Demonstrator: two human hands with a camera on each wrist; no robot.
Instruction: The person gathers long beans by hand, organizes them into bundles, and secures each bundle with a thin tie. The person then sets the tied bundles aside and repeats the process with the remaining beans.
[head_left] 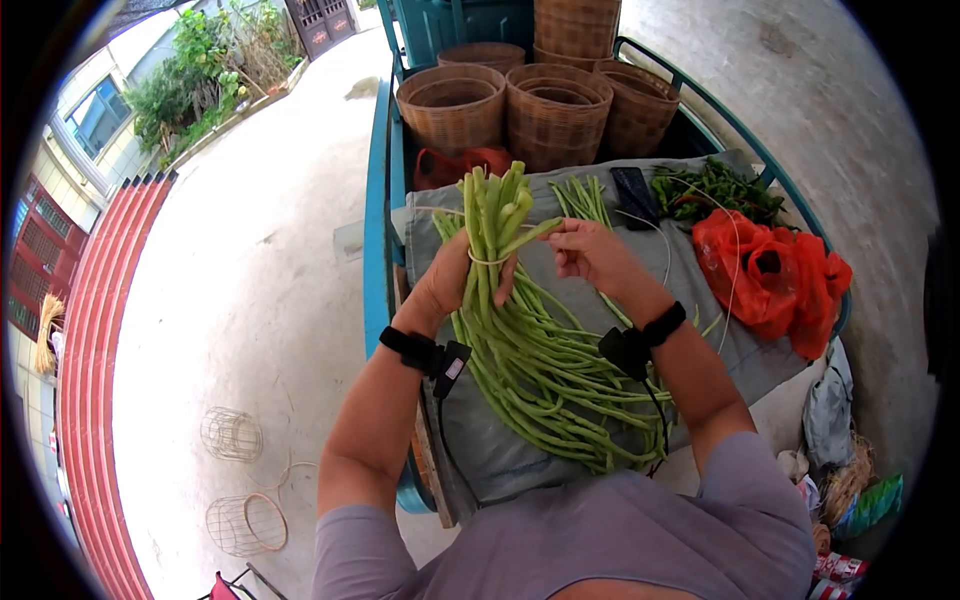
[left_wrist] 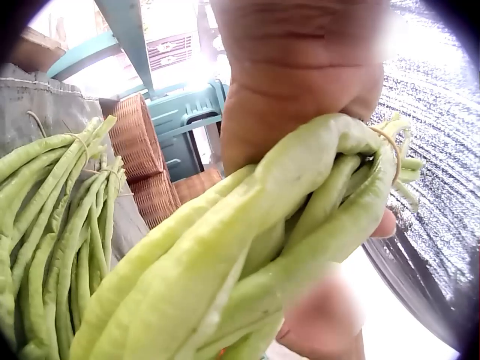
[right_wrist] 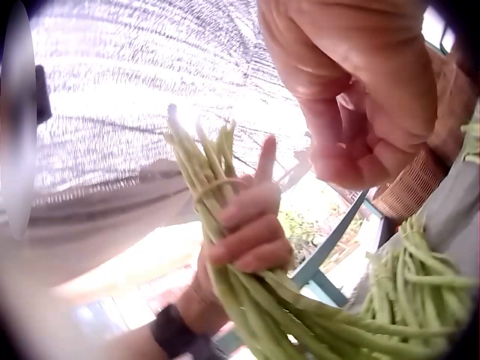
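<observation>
My left hand (head_left: 450,275) grips a bunch of long green beans (head_left: 490,215) near its upper end. A thin pale tie (head_left: 487,262) goes round the bunch, level with the hand; in the left wrist view the tie (left_wrist: 386,142) crosses the beans just beyond the palm. The long ends drape down over grey cloth. My right hand (head_left: 595,255) is raised just right of the bunch, its fingertips at the end of a bean that sticks out sideways. In the right wrist view its fingers (right_wrist: 367,165) are curled together, and nothing shows between them.
More long beans (head_left: 580,200) lie behind on the grey cloth (head_left: 760,360), with a dark phone-like object (head_left: 634,195), green peppers (head_left: 720,190) and a red plastic bag (head_left: 770,270) to the right. Wicker baskets (head_left: 450,105) stand at the back of the blue-green cart (head_left: 378,200).
</observation>
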